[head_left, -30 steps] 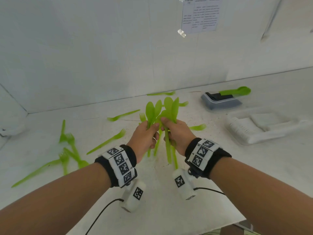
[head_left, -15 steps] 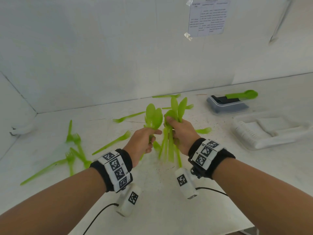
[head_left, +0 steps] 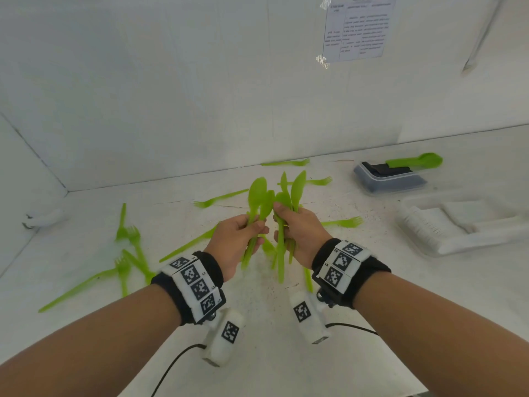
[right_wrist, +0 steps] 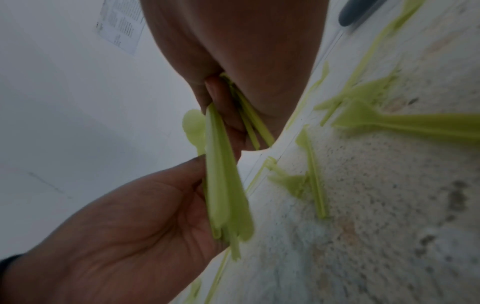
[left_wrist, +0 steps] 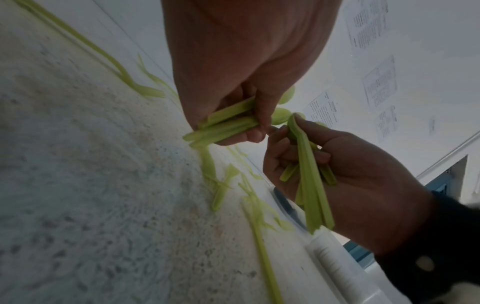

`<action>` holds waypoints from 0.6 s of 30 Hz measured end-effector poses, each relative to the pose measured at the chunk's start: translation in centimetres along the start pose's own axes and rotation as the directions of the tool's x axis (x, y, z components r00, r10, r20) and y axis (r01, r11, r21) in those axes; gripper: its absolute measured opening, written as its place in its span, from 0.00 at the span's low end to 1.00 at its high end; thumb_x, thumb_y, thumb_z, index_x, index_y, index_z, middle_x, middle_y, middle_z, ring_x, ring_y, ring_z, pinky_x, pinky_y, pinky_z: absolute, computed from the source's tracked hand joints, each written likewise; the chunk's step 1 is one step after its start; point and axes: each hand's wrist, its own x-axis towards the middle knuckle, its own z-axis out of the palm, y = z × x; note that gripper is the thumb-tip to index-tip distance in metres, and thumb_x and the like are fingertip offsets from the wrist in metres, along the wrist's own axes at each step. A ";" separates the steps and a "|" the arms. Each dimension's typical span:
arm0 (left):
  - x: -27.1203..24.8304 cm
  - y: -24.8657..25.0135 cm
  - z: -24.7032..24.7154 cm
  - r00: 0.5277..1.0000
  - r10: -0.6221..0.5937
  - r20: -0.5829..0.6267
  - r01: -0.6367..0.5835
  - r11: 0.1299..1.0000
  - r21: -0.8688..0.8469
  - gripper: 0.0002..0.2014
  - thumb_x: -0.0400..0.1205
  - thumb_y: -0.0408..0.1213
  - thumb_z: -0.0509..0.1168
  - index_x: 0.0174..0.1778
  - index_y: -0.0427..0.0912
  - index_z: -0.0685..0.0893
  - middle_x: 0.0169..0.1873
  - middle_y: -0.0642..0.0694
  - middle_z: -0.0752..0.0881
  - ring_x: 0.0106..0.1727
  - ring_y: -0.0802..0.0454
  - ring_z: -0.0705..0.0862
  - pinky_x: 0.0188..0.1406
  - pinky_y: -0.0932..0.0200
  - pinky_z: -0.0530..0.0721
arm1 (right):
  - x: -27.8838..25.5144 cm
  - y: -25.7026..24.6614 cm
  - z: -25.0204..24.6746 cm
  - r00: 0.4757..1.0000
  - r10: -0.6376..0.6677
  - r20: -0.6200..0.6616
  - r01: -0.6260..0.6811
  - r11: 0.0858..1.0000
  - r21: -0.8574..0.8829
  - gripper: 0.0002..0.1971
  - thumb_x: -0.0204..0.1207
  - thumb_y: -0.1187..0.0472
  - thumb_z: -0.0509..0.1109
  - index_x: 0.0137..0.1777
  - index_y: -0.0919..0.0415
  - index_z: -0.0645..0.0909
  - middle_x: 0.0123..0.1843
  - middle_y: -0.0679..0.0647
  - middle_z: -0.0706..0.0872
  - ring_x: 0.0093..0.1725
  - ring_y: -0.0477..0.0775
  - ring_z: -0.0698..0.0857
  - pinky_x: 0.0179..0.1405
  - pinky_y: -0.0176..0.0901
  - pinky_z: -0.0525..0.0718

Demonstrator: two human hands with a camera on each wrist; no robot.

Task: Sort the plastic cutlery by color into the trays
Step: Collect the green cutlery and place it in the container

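Note:
My left hand [head_left: 246, 236] grips a small bunch of green plastic spoons [head_left: 259, 202] by the handles, bowls pointing up. Just to its right, my right hand [head_left: 289, 227] grips a second bunch of green spoons [head_left: 294, 187], handles hanging down below the fist. Both hands hover above the middle of the white table [head_left: 257, 353]. The left wrist view shows the left hand's fingers curled round handles [left_wrist: 226, 125], with the right hand's bunch [left_wrist: 309, 185] beside it. The right wrist view shows handles [right_wrist: 254, 121] in the right hand's fist and the left hand's spoons [right_wrist: 223, 181].
Several green forks [head_left: 131, 247] lie scattered on the table at left, and others [head_left: 343, 222] behind the hands. A dark tray [head_left: 389, 179] at the back right carries green spoons [head_left: 415, 161] across its rim. A white tray [head_left: 458, 227] stands at the right.
The two bunches, held together a second ago, have come slightly apart: the left hand with its spoons has moved left. The view has shifted a little.

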 end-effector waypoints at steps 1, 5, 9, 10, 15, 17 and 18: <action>0.1 0.0 0.1 1.000 0.015 -0.016 -0.015 1.000 0.002 0.11 0.84 0.30 0.71 0.60 0.29 0.88 0.43 0.39 0.91 0.36 0.50 0.84 0.37 0.62 0.87 | -0.1 0.2 0.3 1.000 -0.004 0.015 0.004 1.000 0.009 0.07 0.86 0.57 0.71 0.48 0.59 0.85 0.32 0.51 0.85 0.26 0.51 0.80 0.34 0.47 0.79; 0.0 -0.1 0.6 0.997 0.072 -0.021 -0.072 0.997 0.011 0.09 0.82 0.28 0.73 0.55 0.26 0.89 0.44 0.36 0.91 0.39 0.48 0.87 0.42 0.62 0.89 | 0.2 0.8 1.2 0.999 -0.043 -0.012 0.043 0.998 -0.037 0.14 0.83 0.54 0.72 0.58 0.66 0.87 0.49 0.66 0.88 0.42 0.63 0.83 0.45 0.59 0.80; -0.1 -0.3 0.5 0.995 0.089 0.034 -0.090 0.995 0.039 0.09 0.81 0.28 0.74 0.54 0.29 0.91 0.47 0.33 0.92 0.42 0.46 0.89 0.46 0.60 0.90 | 0.5 0.8 1.1 0.999 -0.026 -0.038 0.024 0.999 -0.047 0.12 0.85 0.53 0.70 0.60 0.62 0.86 0.47 0.62 0.88 0.43 0.62 0.82 0.40 0.52 0.79; -0.2 -0.3 0.5 0.994 0.105 0.035 -0.107 0.992 0.064 0.09 0.81 0.29 0.75 0.54 0.29 0.91 0.46 0.33 0.92 0.41 0.47 0.90 0.43 0.61 0.89 | 0.6 0.8 0.9 1.000 -0.021 -0.020 0.020 0.999 -0.047 0.11 0.86 0.54 0.69 0.60 0.59 0.86 0.47 0.60 0.89 0.42 0.61 0.83 0.38 0.49 0.81; -0.2 -0.4 0.4 0.990 0.124 0.071 -0.133 0.981 0.144 0.11 0.85 0.35 0.71 0.55 0.30 0.90 0.48 0.33 0.92 0.44 0.43 0.92 0.43 0.58 0.90 | 1.1 1.5 1.0 0.998 -0.038 -0.047 0.038 0.999 0.003 0.08 0.86 0.56 0.69 0.56 0.61 0.86 0.45 0.62 0.85 0.42 0.63 0.83 0.43 0.57 0.82; -0.1 -0.4 0.3 0.990 0.131 0.049 -0.138 0.968 0.209 0.11 0.87 0.40 0.69 0.55 0.35 0.89 0.45 0.38 0.93 0.43 0.44 0.91 0.47 0.54 0.91 | 1.4 1.1 0.7 0.994 -0.036 -0.102 0.039 0.999 0.027 0.11 0.85 0.54 0.71 0.59 0.61 0.87 0.44 0.58 0.85 0.38 0.59 0.84 0.43 0.55 0.83; 0.1 -0.4 0.0 0.989 0.149 0.012 -0.147 0.953 0.264 0.10 0.88 0.41 0.67 0.53 0.38 0.89 0.41 0.42 0.91 0.39 0.48 0.88 0.43 0.55 0.88 | 1.6 0.9 0.4 0.991 -0.037 -0.127 0.042 0.999 0.034 0.13 0.84 0.52 0.72 0.61 0.61 0.87 0.43 0.56 0.84 0.35 0.56 0.82 0.41 0.53 0.82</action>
